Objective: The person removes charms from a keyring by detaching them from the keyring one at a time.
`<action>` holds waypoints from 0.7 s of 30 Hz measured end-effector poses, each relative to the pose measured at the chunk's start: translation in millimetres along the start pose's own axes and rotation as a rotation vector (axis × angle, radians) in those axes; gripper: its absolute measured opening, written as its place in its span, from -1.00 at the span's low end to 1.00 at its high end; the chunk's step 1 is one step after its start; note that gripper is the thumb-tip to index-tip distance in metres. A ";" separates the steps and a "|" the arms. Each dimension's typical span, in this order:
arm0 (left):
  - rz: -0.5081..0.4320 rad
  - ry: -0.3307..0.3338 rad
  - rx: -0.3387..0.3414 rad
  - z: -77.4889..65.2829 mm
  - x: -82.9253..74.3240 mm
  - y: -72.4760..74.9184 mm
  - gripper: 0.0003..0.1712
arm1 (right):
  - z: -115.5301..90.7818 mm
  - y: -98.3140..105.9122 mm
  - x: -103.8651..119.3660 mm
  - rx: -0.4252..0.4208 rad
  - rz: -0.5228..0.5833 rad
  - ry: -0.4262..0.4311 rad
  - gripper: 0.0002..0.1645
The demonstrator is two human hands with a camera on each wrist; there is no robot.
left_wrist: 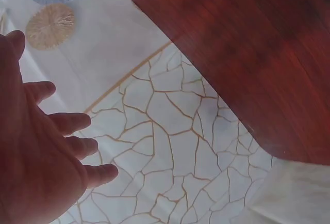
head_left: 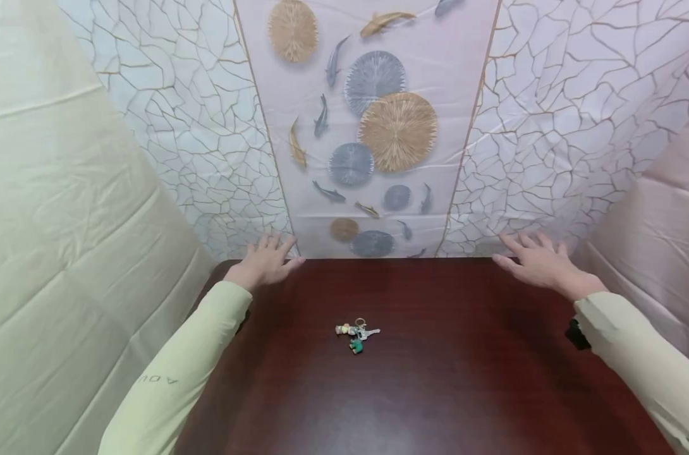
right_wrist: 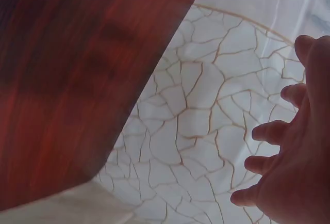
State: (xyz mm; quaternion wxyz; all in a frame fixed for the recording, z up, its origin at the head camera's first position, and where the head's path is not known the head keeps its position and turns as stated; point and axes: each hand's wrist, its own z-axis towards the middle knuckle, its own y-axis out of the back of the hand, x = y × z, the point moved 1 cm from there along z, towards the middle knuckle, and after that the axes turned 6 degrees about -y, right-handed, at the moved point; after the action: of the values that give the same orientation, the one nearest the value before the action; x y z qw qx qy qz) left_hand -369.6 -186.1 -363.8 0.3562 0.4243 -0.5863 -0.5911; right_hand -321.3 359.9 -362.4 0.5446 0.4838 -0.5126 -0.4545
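The head view is bright, and its light is soft. On the dark table (head_left: 435,379) a pale, diffuse glare lies in the lower middle, and a blurred shadow falls beside the right sleeve (head_left: 646,360). The left curtain (head_left: 94,253) has a greenish-yellow tint, the right curtain (head_left: 652,234) a pinkish one. The small keys (head_left: 370,333) lack sharp detail. Both wrist views are dimmer; there the left hand (left_wrist: 44,146) and right hand (right_wrist: 299,152) look dark against the pale cloth (right_wrist: 201,121).

We see a red-brown bench (head_left: 447,354), a silvery key (head_left: 370,333), a green charm (head_left: 356,345) and white cloth (head_left: 555,82) veined with brown crack lines.
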 end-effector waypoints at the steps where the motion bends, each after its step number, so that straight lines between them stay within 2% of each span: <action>1: -0.008 0.003 -0.006 -0.4 -1.2 -0.1 -0.14 | 0.6 -1.3 2.6 0.001 0.009 0.003 -0.02; 9: 0.006 -0.019 0.028 -1.3 -16.5 -6.9 -0.16 | 1.9 -7.1 26.0 0.009 0.026 0.030 -0.07; 13: 0.001 -0.036 0.023 0.3 -21.8 -12.4 -0.17 | 0.0 -7.7 38.6 0.010 0.035 0.044 -0.09; 21: -0.021 -0.056 0.030 -0.9 -31.2 -21.8 -0.17 | -3.6 -7.5 63.1 -0.035 0.085 0.085 -0.15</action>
State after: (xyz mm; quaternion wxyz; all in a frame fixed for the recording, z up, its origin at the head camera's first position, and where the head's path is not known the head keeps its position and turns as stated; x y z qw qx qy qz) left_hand -355.1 -156.5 -382.9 0.3271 0.4191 -0.6001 -0.5976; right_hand -313.8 296.7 -362.3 0.5932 0.4707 -0.5012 -0.4188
